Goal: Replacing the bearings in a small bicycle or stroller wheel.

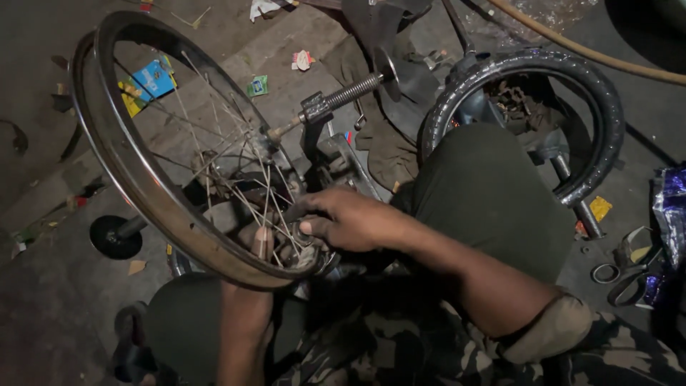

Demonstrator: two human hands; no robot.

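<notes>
A: Where's the wheel [153, 154]?
B: Tilted on the floor [43, 307] in front of the knees, its axle [336, 100] pointing up toward a tyre [529, 107] lying just behind it.

A: And the hands?
B: The right hand [350, 221] reaches in among the spokes [243, 193], fingers [304, 211] pinched on something small there; what it is I can't tell. The left hand [261, 246] comes up from below the rim, mostly hidden, so whether it is clenched or loose I can't tell.

A: How would the wheel handle?
B: I'd judge the metal rim stiff and fairly light, smooth enough to slip. The spokes look thin and bendable, so take hold at the rim or the hub.

A: Any packages?
B: A blue and yellow flat packet [146, 84] seen through the spokes, a small green wrapper [258, 86], a white and pink scrap [303, 60], a yellow square [599, 207] by the tyre, and shiny blue foil [672, 214] beside scissors [625, 268].
</notes>
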